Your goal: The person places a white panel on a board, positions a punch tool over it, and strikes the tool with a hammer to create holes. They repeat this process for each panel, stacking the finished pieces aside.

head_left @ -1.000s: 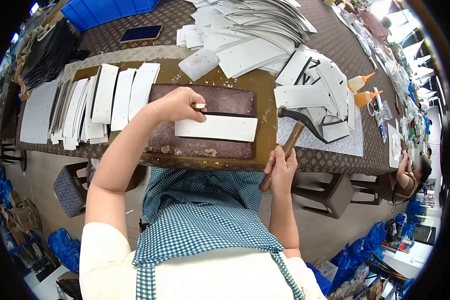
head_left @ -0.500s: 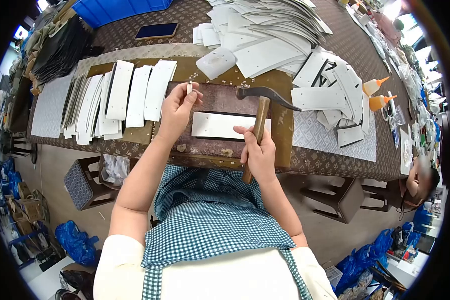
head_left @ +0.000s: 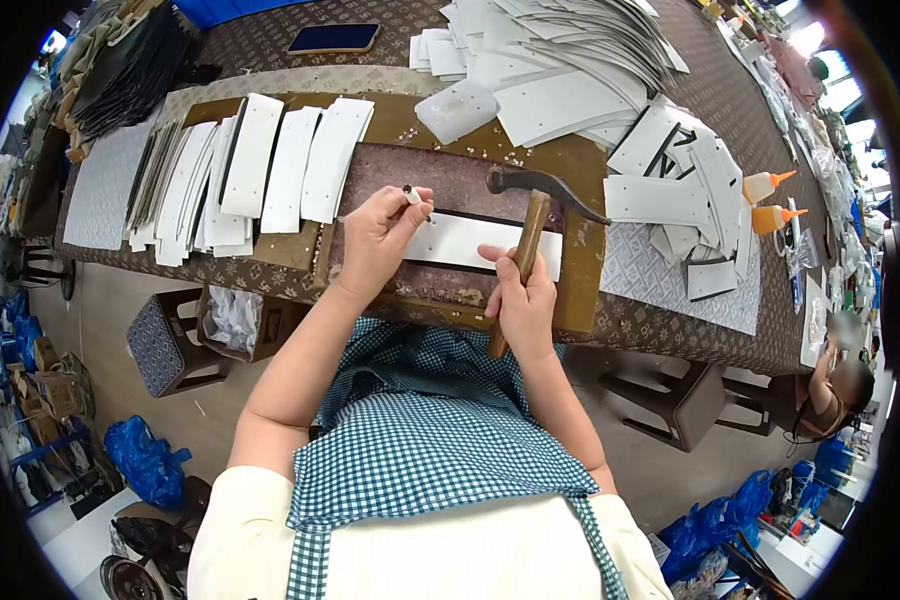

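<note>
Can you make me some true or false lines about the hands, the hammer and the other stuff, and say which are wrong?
1. The right hand holds a hammer. True.
2. The left hand is empty. False: it pinches a small white rod.
3. The phone lies on the white strip near the hands. False: it lies farther back, on the brown patterned tablecloth.
4. Two bottles with orange tips are on the table. True.
5. The apron is plain red. False: it has blue and white checks.

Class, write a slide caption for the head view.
Right hand holding a hammer, left hand a small white piece, at a white strip.
</note>
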A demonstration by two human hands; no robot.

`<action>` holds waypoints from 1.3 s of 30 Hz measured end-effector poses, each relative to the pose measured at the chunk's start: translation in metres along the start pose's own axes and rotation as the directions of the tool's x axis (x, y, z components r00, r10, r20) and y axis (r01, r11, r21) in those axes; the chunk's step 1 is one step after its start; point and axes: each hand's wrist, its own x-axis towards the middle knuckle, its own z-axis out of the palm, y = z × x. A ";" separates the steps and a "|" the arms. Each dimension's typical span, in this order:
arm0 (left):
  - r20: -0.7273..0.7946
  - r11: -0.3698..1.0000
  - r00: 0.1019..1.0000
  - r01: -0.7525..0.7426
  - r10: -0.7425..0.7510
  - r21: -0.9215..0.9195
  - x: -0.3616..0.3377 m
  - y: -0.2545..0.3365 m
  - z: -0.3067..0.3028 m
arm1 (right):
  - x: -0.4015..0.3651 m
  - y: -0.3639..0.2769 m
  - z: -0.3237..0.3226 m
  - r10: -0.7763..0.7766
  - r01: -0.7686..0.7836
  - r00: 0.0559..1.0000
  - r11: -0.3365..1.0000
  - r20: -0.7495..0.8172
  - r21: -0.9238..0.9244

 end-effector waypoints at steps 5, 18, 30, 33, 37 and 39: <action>0.002 1.000 1.000 0.001 -0.001 0.011 -0.001 -0.004 0.002 | 0.001 0.001 0.000 -0.008 0.008 1.000 1.000 -0.004 -0.029; 0.027 0.999 0.999 -0.037 0.036 0.036 0.003 -0.001 0.003 | 0.001 0.002 0.000 0.008 -0.008 1.000 1.000 0.007 -0.013; 0.052 0.983 0.992 -0.117 0.111 0.140 0.001 0.003 0.006 | 0.001 0.004 0.000 0.006 -0.006 1.000 1.000 0.001 -0.007; 0.098 0.946 0.971 -0.233 0.216 0.225 0.005 0.001 0.005 | 0.001 0.003 -0.001 0.008 -0.007 1.000 1.000 0.018 -0.023; 0.101 0.925 0.956 -0.294 0.277 0.241 0.005 -0.005 0.006 | 0.003 -0.021 -0.007 0.043 -0.027 0.989 0.993 0.140 -0.117; 0.092 0.922 0.953 -0.304 0.290 0.239 0.005 -0.006 0.008 | 0.004 -0.070 -0.007 0.038 0.007 0.975 0.979 0.218 -0.203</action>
